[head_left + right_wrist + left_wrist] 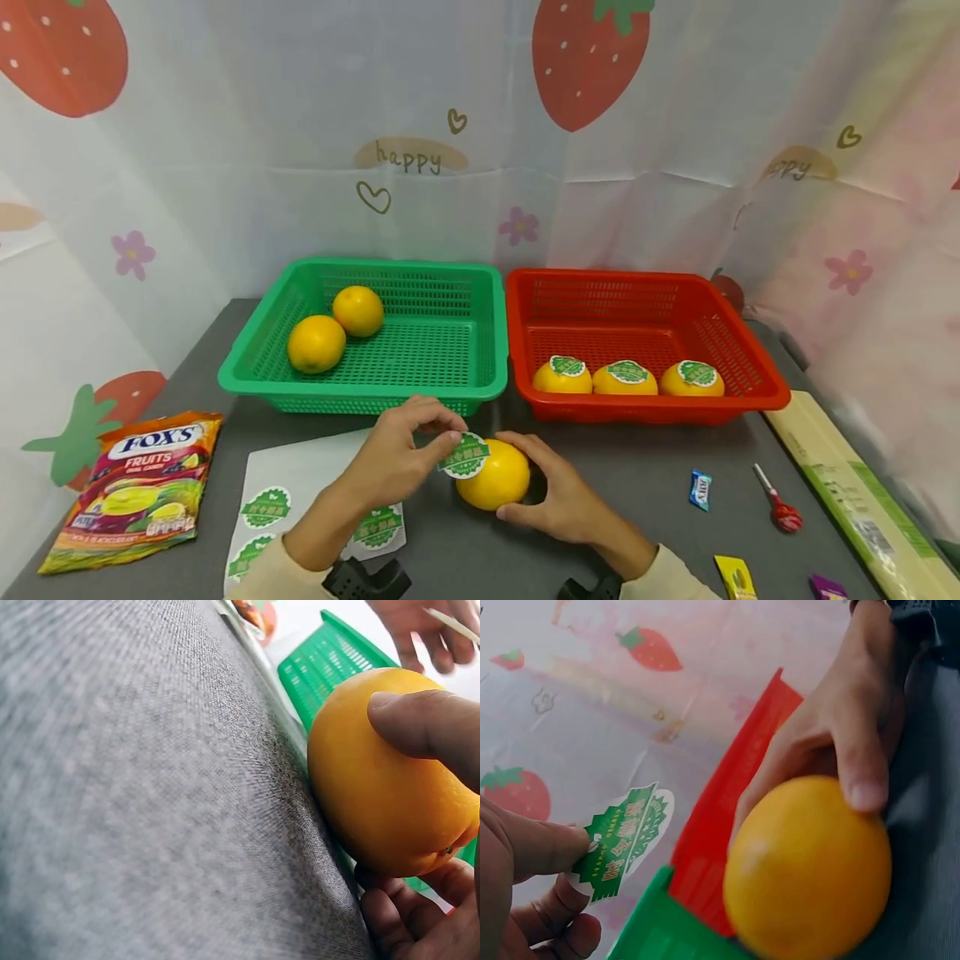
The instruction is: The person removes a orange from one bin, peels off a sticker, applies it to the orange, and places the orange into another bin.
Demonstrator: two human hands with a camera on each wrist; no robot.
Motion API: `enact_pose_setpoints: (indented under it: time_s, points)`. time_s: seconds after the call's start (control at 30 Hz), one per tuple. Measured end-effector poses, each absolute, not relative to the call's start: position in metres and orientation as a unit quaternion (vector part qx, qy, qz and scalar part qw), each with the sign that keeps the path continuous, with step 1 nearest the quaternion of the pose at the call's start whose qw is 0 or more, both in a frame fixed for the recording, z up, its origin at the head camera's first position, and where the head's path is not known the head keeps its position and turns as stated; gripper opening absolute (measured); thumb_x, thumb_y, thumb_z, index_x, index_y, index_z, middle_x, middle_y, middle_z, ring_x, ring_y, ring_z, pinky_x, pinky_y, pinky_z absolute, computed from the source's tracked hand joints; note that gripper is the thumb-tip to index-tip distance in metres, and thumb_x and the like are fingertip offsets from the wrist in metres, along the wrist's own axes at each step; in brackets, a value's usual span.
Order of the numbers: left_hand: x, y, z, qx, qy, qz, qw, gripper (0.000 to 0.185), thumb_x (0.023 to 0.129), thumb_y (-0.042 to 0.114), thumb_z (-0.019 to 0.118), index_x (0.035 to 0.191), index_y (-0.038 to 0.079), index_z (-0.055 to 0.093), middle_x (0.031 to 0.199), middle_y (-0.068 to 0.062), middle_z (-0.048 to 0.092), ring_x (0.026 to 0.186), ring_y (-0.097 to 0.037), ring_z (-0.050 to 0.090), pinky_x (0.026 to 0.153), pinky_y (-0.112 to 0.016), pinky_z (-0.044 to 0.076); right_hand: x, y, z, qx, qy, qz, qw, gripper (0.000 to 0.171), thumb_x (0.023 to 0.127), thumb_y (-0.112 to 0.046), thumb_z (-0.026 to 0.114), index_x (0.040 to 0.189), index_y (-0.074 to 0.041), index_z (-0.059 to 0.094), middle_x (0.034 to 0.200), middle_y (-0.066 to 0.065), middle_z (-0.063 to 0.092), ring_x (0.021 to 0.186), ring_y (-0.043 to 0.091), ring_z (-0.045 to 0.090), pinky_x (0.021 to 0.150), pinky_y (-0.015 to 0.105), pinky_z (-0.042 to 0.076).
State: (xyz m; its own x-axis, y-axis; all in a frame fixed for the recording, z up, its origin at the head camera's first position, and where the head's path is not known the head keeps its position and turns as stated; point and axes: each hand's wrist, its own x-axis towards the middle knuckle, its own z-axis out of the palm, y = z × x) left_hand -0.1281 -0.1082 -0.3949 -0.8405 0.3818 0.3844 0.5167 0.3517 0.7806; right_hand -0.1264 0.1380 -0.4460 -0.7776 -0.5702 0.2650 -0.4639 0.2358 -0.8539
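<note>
My left hand (397,458) pinches a round green-and-white sticker (465,457) by its edge, between thumb and fingers. Just right of it, my right hand (558,498) grips an orange (501,482) that rests on the dark tabletop, thumb on the near side and fingers on the far side. In the head view the sticker overlaps the orange's upper left; the left wrist view shows sticker (619,844) and orange (810,870) apart. Beneath my left forearm lies a white sticker sheet (322,467) with several green stickers on it, partly hidden by the arm.
Behind my hands, a green basket (360,388) holds two plain oranges. Beside it, a red basket (645,408) has three stickered oranges along its front. A candy bag (138,492) lies at left. To the right are a lollipop (785,510), small wrapped candies and a long package (862,492).
</note>
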Motion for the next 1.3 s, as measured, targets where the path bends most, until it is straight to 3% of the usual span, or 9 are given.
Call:
enact_pose_setpoints:
  time_s: [0.27,0.43,0.7,0.87,1.0,1.17,1.3]
  points:
    - [-0.137,-0.080,-0.400,-0.284,-0.826,-0.485,0.027,0.006,0.092,0.011,0.066,0.096,0.012,0.071,0.094,0.008,0.063,0.092,-0.014,0.051,0.086,-0.043,0.046,-0.127,0.138,-0.444,-0.341,0.778,-0.525,0.047,0.073,0.078,-0.005,0.080,0.141,-0.006,0.044,0.126,0.002,0.052,0.107,0.019,0.052,0.097,0.040,0.041]
    - [-0.141,-0.070,-0.405,-0.281,-0.835,-0.473,0.023,0.006,0.091,0.009,0.067,0.094,0.011,0.072,0.091,0.008,0.063,0.090,-0.013,0.049,0.082,-0.045,0.045,-0.128,0.139,-0.445,-0.345,0.778,-0.522,0.043,0.074,0.078,-0.006,0.080,0.142,-0.005,0.044,0.126,0.002,0.052,0.107,0.018,0.053,0.096,0.037,0.041]
    - [-0.142,-0.061,-0.417,-0.285,-0.849,-0.441,0.063,0.007,0.089,0.006,0.068,0.093,0.010,0.072,0.088,0.010,0.059,0.088,-0.012,0.047,0.077,-0.036,0.044,-0.139,0.144,-0.473,-0.343,0.783,-0.518,0.035,0.078,0.078,-0.016,0.082,0.144,-0.018,0.043,0.129,-0.002,0.050,0.110,0.020,0.052,0.097,0.039,0.041]
    - [-0.138,-0.061,-0.425,-0.265,-0.853,-0.438,0.099,0.018,0.087,0.010,0.070,0.105,0.011,0.071,0.091,0.006,0.056,0.088,-0.018,0.049,0.076,-0.037,0.042,-0.141,0.145,-0.479,-0.344,0.782,-0.518,0.044,0.076,0.080,-0.026,0.081,0.145,-0.023,0.041,0.128,-0.005,0.050,0.109,0.018,0.053,0.096,0.039,0.042]
    - [-0.132,-0.065,-0.434,-0.274,-0.837,-0.457,0.127,0.023,0.085,0.014,0.074,0.108,0.013,0.073,0.100,0.002,0.056,0.096,-0.020,0.050,0.079,-0.039,0.044,-0.139,0.145,-0.478,-0.343,0.782,-0.518,0.044,0.076,0.080,-0.021,0.081,0.145,-0.020,0.041,0.127,-0.004,0.050,0.107,0.018,0.053,0.094,0.038,0.043]
    - [-0.127,-0.068,-0.447,-0.293,-0.830,-0.459,0.123,0.025,0.085,0.024,0.076,0.108,0.014,0.075,0.117,0.000,0.056,0.107,-0.019,0.049,0.084,-0.040,0.046,-0.132,0.142,-0.460,-0.347,0.778,-0.523,0.036,0.074,0.079,-0.009,0.080,0.143,-0.008,0.043,0.125,0.003,0.051,0.104,0.020,0.054,0.090,0.039,0.046]
    - [-0.124,-0.069,-0.457,-0.286,-0.830,-0.465,0.113,0.033,0.085,0.027,0.076,0.116,0.016,0.073,0.125,-0.003,0.057,0.111,-0.020,0.051,0.085,-0.038,0.048,-0.130,0.142,-0.456,-0.364,0.746,-0.556,0.041,0.076,0.083,0.000,0.072,0.148,-0.002,0.032,0.136,0.015,0.045,0.112,0.025,0.053,0.092,0.038,0.046]
